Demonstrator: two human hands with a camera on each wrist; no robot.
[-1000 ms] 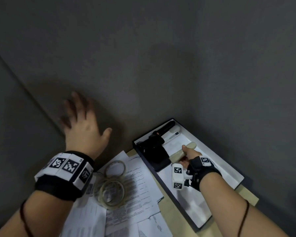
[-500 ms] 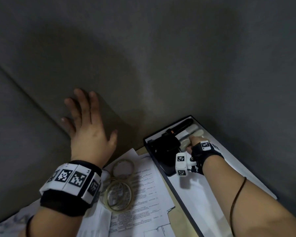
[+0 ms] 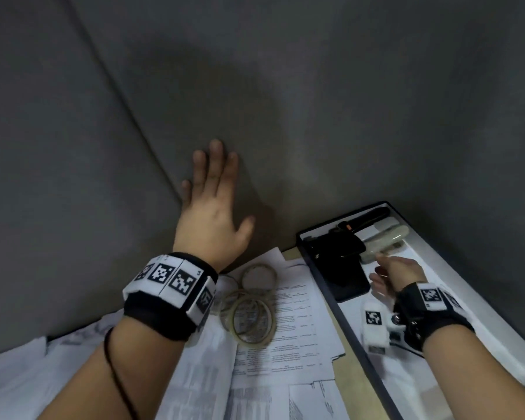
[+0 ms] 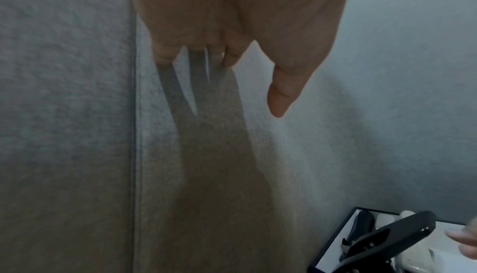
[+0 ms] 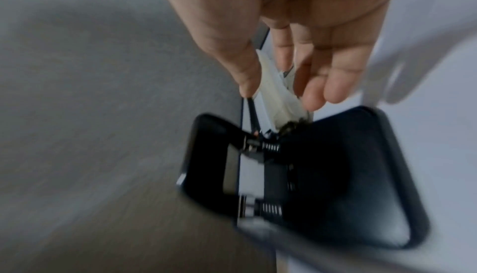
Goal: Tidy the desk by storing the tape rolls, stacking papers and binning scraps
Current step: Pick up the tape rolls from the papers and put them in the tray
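Several thin clear tape rolls point(image 3: 252, 316) lie in a loose pile on printed papers point(image 3: 288, 331) at the desk's back edge. My left hand point(image 3: 212, 207) is above them, fingers straight and flat against the grey panel point(image 3: 285, 101), holding nothing; the left wrist view shows the same hand point(image 4: 245, 32). My right hand point(image 3: 391, 271) is inside a black-rimmed box point(image 3: 346, 325), fingers loosely extended. Its fingertips are just short of two cream oblong items point(image 3: 387, 236) at the box's far end. In the blurred right wrist view that cream item point(image 5: 276, 91) shows between the thumb and fingers of my right hand point(image 5: 296, 52).
A black hole punch point(image 3: 340, 262) stands in the box's far left corner, also seen in the right wrist view point(image 5: 309, 175) and the left wrist view point(image 4: 387, 240). More loose papers point(image 3: 28, 374) spread left. Grey panels wall the desk at the back.
My right hand carried a cream item to the box's far end, set it beside another one, and has drawn back. The left hand stays flat on the grey panel.
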